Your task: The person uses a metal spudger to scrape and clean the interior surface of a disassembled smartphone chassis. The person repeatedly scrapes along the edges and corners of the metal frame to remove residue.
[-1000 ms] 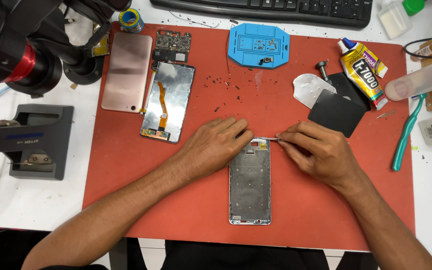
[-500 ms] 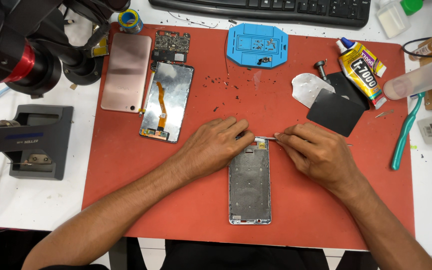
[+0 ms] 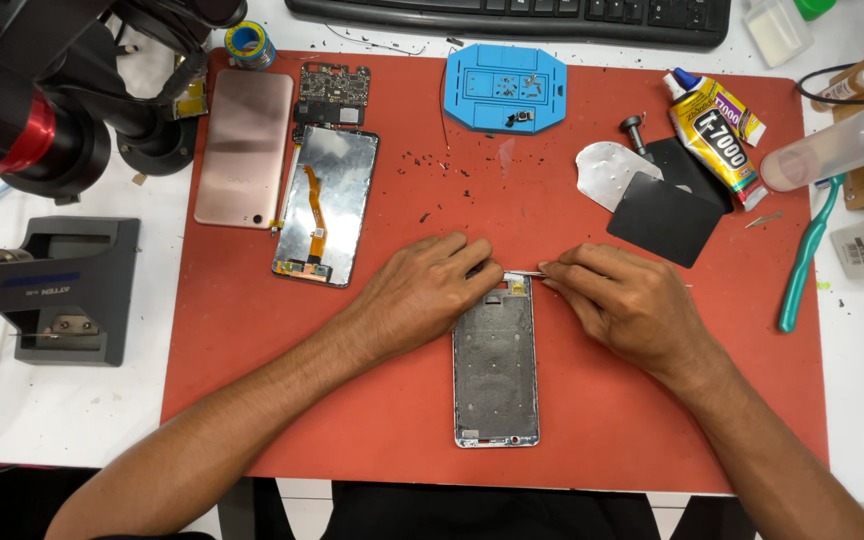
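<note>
Head view: yellow glue tube (image 3: 715, 128) beside black squares (image 3: 664, 218).

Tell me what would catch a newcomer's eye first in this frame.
Both hands meet at the top end of a bare silver phone frame lying mid-mat: the left hand steadies it while the right hand pinches thin tweezers to its top edge. Upper left on the red mat lie a pink back cover and an opened screen assembly.
</note>
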